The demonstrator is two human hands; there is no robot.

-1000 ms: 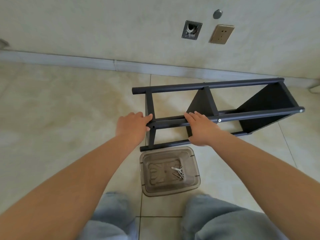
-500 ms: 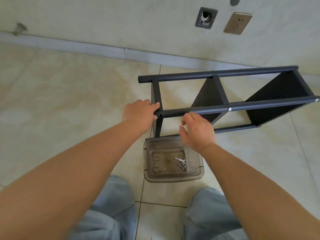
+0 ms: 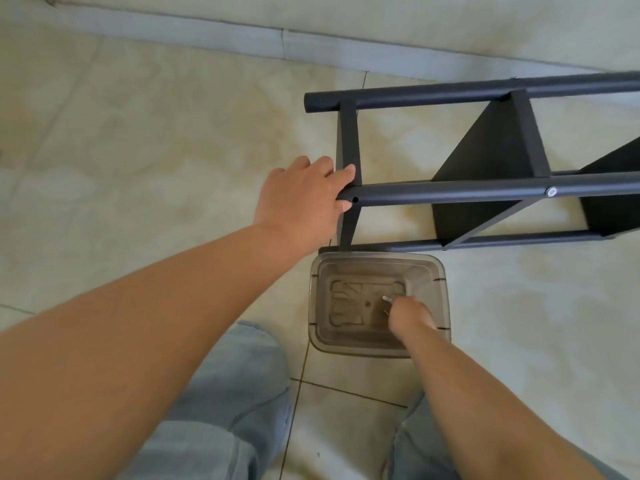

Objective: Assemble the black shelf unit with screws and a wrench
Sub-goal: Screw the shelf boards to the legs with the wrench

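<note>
Black metal shelf unit, tubular rails and flat panels: lying on its side on the beige tiled floor, at 1 o'clock from the person.
Translucent grey plastic bin: on the floor at 6 o'clock from the shelf's near rail, touching it.
Left hand: fingers curled around the end of the middle rail (an empty screw hole just beside the thumb).
Right hand: down inside the bin, fingers bunched on small silver hardware; grip cannot be told.

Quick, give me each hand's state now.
Left hand: closed on the black shelf unit's tube end.
Right hand: in the plastic bin; grip cannot be told.
</note>
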